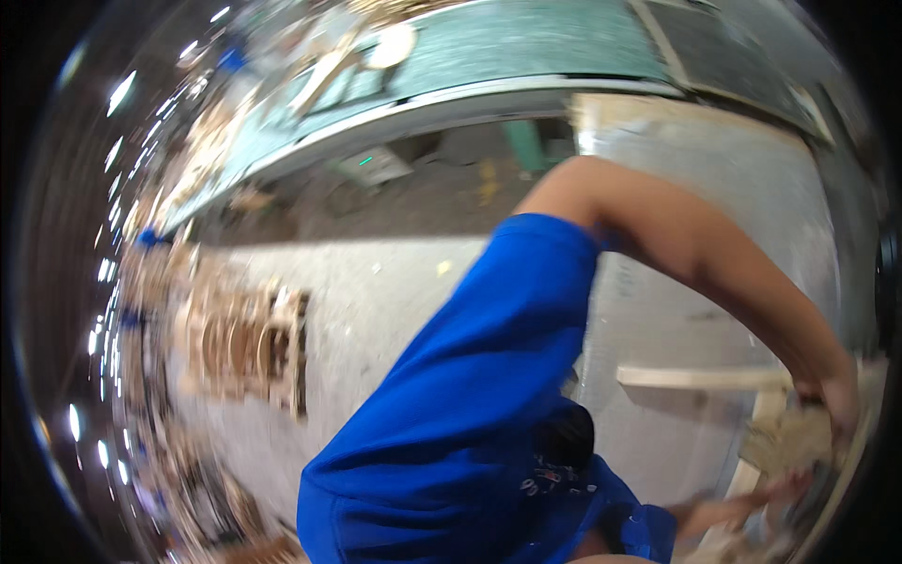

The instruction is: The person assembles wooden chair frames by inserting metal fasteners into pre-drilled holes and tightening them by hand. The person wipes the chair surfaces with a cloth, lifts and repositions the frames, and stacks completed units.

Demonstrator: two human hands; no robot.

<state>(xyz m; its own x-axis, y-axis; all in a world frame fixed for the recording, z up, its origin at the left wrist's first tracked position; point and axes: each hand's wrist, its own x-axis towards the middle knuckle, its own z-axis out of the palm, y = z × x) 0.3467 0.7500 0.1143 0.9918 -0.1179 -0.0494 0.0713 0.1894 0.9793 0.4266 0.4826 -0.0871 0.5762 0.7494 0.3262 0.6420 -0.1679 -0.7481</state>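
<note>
My left arm, in a blue sleeve, reaches across to the far right. My left hand (pixel 834 399) bends down over a light wooden piece (pixel 780 434); its fingers are mostly hidden, so its grip is unclear. Lower down, my right hand (pixel 787 489) is beside the same wooden pieces, smeared by motion. A pale wooden strip (pixel 695 378) juts leftward from near my left hand, above the grey tabletop (pixel 700 282). Whether either hand holds the wood cannot be made out.
Across the top runs a long green-topped bench (pixel 536 47) with a metal edge and blurred wooden parts (pixel 329 75) on it. Curved wooden parts (pixel 235 348) are stacked on the floor at the left. A grey floor (pixel 376 310) lies between.
</note>
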